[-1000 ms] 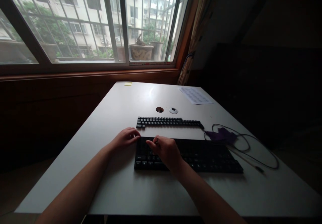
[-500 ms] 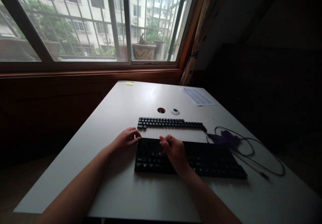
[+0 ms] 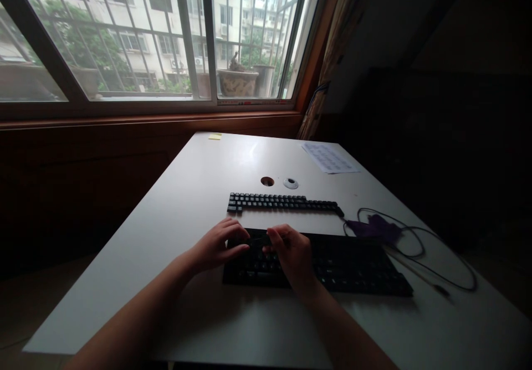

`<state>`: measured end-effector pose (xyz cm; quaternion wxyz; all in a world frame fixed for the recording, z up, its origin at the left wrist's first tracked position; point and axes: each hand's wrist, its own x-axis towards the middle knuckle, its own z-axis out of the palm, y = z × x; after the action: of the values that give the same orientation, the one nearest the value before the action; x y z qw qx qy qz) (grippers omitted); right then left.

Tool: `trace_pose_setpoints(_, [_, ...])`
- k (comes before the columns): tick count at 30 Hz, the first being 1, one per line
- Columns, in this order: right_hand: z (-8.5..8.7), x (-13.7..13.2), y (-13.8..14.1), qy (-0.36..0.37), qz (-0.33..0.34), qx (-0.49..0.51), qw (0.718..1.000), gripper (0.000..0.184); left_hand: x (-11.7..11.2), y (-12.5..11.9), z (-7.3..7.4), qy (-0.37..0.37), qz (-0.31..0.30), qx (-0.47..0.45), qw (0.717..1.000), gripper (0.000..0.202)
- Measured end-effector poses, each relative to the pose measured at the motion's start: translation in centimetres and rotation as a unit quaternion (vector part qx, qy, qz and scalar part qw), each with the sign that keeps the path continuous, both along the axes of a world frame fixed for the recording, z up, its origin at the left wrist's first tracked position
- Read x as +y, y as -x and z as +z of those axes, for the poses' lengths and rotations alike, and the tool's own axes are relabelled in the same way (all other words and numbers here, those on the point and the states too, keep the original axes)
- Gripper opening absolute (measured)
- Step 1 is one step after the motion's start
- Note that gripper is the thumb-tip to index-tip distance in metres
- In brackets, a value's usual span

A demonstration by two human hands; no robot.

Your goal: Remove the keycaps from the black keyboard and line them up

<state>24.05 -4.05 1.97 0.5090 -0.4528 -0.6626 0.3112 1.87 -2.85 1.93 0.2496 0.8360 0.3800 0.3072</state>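
A black keyboard lies on the white desk under both hands, and bare patches without keycaps cannot be told from its dark keys. My right hand is above its left half, thumb and fingers pinched together. What they grip is too dark to make out; a thin dark shape shows beside the fingertips. My left hand reaches over the keyboard's left end, thumb and forefinger apart and pointing at the right hand's fingertips. Behind the keyboard, loose black keycaps stand lined up in rows.
A cable loops at the right beside a purple cloth-like thing. Printed sheets and a yellow sticky note lie toward the back of the desk. There is a round hole next to a white ring.
My left hand has moved right, from the keyboard's left edge to near the right hand's fingertips, and its fingers have spread. My right hand stays pinched in nearly the same place.
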Motion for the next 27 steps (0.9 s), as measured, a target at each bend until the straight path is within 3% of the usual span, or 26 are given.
trace_pose_setpoints(5, [0.0,-0.1,0.3,-0.011,0.006,0.006,1.000,0.021,0.1,-0.6,-0.7,0.020,0.086,-0.024,0.996,0.021])
trace_pose_setpoints(10, [-0.2,-0.1,0.4,-0.025,0.008,-0.009,1.000,0.018,0.4,-0.5,-1.3,0.032,0.121,-0.038,0.991,0.020])
trace_pose_setpoints(27, [-0.4,-0.4,0.6,-0.116,0.023,-0.107,0.987,0.007,0.6,-0.7,-1.4,0.047,0.152,-0.046,0.986,0.018])
